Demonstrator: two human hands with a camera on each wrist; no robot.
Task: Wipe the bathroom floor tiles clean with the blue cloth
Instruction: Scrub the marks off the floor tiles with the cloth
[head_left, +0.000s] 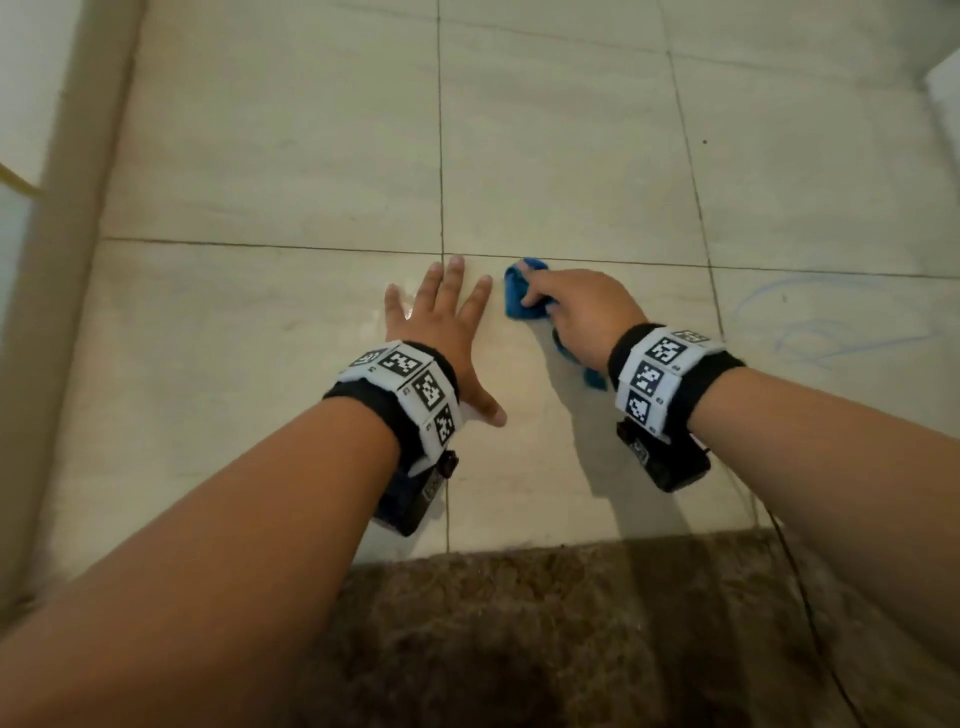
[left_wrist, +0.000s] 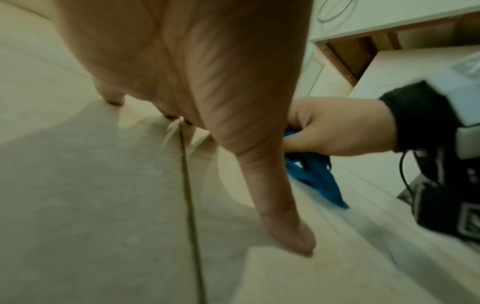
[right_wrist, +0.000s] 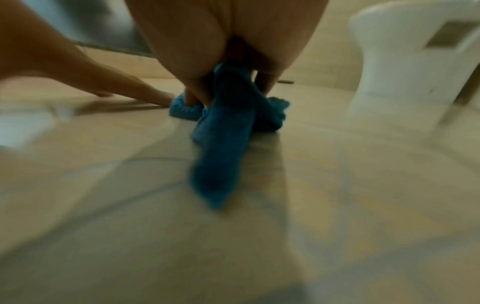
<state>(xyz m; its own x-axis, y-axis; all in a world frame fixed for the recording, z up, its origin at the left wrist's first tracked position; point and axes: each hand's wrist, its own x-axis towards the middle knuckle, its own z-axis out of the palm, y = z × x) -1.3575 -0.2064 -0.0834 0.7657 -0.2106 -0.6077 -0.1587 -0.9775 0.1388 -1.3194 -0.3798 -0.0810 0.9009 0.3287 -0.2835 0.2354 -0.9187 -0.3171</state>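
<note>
The blue cloth (head_left: 522, 296) is bunched on the beige floor tiles (head_left: 291, 156), just below a grout line. My right hand (head_left: 576, 312) grips it from above, fingers curled round the wad, and a tail of cloth (right_wrist: 218, 156) trails back under the wrist. My left hand (head_left: 441, 322) lies flat on the tile just left of the cloth, fingers spread and straight, thumb (left_wrist: 283, 222) pressed to the floor. In the left wrist view the right hand (left_wrist: 337, 127) holds the cloth (left_wrist: 314, 179) beside that thumb.
A brown shaggy mat (head_left: 571, 634) lies at the near edge. Faint blue scribble marks (head_left: 826, 327) show on the tile to the right. A beige wall base (head_left: 67, 260) runs along the left. A white toilet base (right_wrist: 405, 61) stands to the right, and a cabinet (left_wrist: 389, 41) beyond.
</note>
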